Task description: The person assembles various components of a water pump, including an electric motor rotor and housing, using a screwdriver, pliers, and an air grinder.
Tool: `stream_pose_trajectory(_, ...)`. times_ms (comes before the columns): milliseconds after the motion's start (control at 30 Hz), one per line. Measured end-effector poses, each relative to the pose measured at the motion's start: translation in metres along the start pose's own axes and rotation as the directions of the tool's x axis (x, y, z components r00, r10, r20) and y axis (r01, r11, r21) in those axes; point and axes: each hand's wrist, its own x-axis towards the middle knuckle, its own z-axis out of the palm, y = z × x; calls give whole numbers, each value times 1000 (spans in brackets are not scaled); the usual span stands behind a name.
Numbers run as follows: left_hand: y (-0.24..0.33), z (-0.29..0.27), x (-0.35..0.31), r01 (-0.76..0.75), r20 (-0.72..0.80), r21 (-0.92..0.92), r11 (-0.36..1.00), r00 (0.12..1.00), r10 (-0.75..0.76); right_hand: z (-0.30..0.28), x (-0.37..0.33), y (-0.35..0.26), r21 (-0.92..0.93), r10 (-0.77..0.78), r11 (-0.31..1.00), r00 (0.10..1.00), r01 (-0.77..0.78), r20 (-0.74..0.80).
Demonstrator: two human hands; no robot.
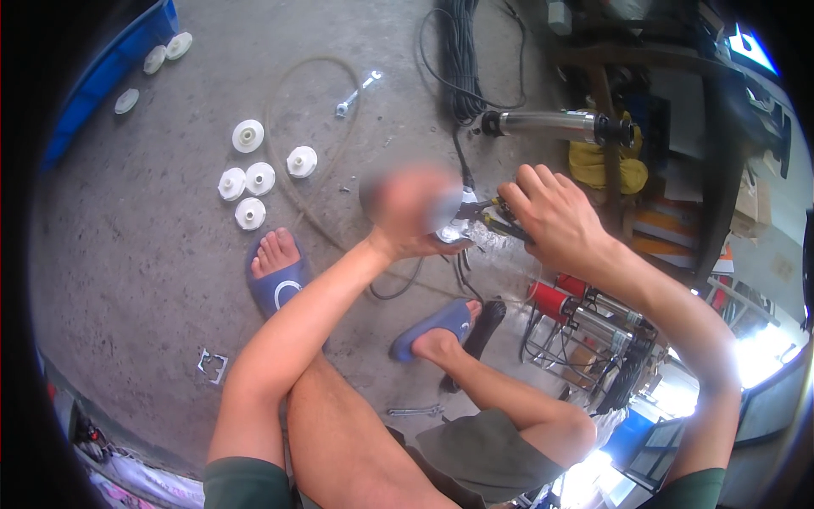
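Observation:
In front of me, my left hand [411, 208] is closed around a silver metal part [452, 231]. A blurred patch covers most of that hand, so its fingers and much of the part are hidden. My right hand [560, 208] grips pliers [504, 223] with black and yellow handles. The pliers' jaws point left and meet the silver part beside my left hand; whether they clamp it I cannot tell. A black cable [463, 157] runs down to the place where the hands work.
Several white round discs [259, 178] lie at left, near a blue bin [110, 76]. Wrenches [358, 93] [415, 411] rest on the floor. Coiled cable [462, 64] and a steel cylinder [551, 125] are ahead. Red-capped cylinders [549, 301] stand at right, near shelving [704, 153].

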Motion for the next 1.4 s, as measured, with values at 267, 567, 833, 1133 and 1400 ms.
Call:
stream_pose_trajectory(267, -4, 0, -1, -31, 41, 18, 999, 999, 30, -12, 33, 34, -241, -201, 952, 979, 188, -33)
stream_pose_trajectory(567, 5, -6, 8, 52, 61, 5, 999, 997, -52, -33, 55, 19, -611, -484, 733, 861, 300, -158)
stream_pose_trajectory(833, 7, -8, 11, 53, 4, 24, 998, 999, -53, -60, 35, -51, 208, -277, -567, 422, -797, 863)
stream_pose_trajectory(1133, 6, -9, 6, 61, 71, 69, 996, 995, -66, -23, -22, -73, 73, -281, -925, 800, -373, 529)
stream_pose_trajectory(1400, 22, -48, -3, 408, -33, 119, 905, 913, -407, 212, -107, -58, 533, 269, 466, 687, -706, 675)
